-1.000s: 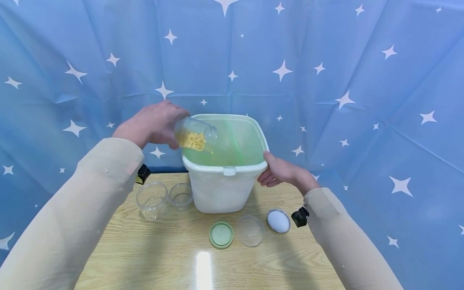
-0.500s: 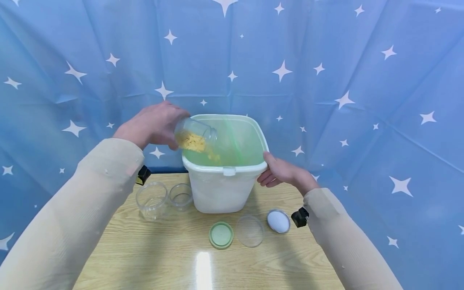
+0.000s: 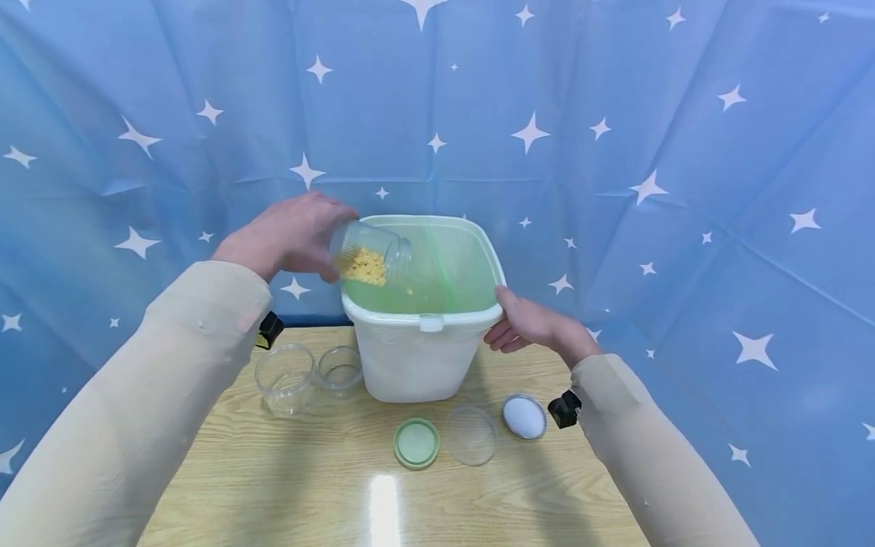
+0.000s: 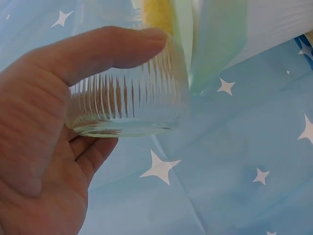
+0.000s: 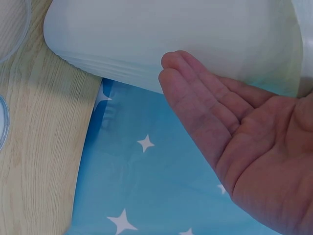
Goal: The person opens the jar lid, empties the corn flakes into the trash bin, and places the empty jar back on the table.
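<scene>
My left hand grips the base end of a clear ribbed jar. The jar tips to the right, its mouth over the left side of a white plastic bin with a pale green inside. Small yellow pieces lie along the jar's lower side, and a stray piece shows just below its mouth. At the bin's right side is my right hand, thumb at the rim and the other fingers straight below it. In the right wrist view, those fingers lie against the bin's outer wall, palm turned up.
Two clear round containers, a larger one and a smaller one, stand left of the bin. Before it on the wooden table lie a green lid, a clear disc and a small round item with white inside. A starry blue cloth hangs behind.
A clump of yellow pieces falling from the jar's mouth half a second ago has gone down, and only a stray piece shows there now. Both hands have stayed nearly still.
</scene>
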{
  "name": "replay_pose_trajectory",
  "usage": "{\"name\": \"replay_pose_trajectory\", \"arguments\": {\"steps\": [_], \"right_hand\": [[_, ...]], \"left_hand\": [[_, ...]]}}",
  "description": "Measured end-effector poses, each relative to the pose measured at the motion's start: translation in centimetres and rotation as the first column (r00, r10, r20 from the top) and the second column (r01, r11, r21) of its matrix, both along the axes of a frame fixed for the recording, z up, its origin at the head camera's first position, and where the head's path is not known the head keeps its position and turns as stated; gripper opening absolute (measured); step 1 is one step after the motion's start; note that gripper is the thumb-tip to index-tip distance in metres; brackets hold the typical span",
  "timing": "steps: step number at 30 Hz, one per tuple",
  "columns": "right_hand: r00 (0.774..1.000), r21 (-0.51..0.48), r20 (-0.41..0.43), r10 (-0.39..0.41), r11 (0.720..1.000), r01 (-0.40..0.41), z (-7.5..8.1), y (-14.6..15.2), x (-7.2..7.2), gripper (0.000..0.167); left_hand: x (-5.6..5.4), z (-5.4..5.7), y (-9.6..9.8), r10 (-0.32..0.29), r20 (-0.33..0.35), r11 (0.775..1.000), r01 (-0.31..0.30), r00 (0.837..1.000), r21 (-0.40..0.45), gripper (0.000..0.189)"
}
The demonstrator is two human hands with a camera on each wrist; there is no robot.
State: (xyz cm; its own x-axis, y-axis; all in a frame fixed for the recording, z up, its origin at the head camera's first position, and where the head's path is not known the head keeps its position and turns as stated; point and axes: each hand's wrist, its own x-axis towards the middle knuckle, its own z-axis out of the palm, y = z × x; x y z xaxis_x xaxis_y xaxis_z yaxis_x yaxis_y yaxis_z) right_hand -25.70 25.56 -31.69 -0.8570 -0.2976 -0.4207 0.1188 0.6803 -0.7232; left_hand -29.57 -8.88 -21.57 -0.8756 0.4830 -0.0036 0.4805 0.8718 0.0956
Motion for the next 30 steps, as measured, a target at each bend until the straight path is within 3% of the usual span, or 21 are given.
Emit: {"name": "replay_pose_trajectory", "arguments": {"steps": [21,30], "right_hand": [[1.0,-0.004,-0.005,0.007,1.0,-0.007,-0.11,-0.03,-0.1,0.076],[1.0,-0.005,-0.003,0.006,1.0,-0.006,-0.01,-0.05,-0.14,0.076]], "left_hand": [[0.16,0.07,0.01,-0.007,0.012,1.0,0.007,1.0,0.002,0.083],[0.02,0.12,-0.22,-0.007,0.039,0.998,0.005,0.999,0.064,0.082]]}}
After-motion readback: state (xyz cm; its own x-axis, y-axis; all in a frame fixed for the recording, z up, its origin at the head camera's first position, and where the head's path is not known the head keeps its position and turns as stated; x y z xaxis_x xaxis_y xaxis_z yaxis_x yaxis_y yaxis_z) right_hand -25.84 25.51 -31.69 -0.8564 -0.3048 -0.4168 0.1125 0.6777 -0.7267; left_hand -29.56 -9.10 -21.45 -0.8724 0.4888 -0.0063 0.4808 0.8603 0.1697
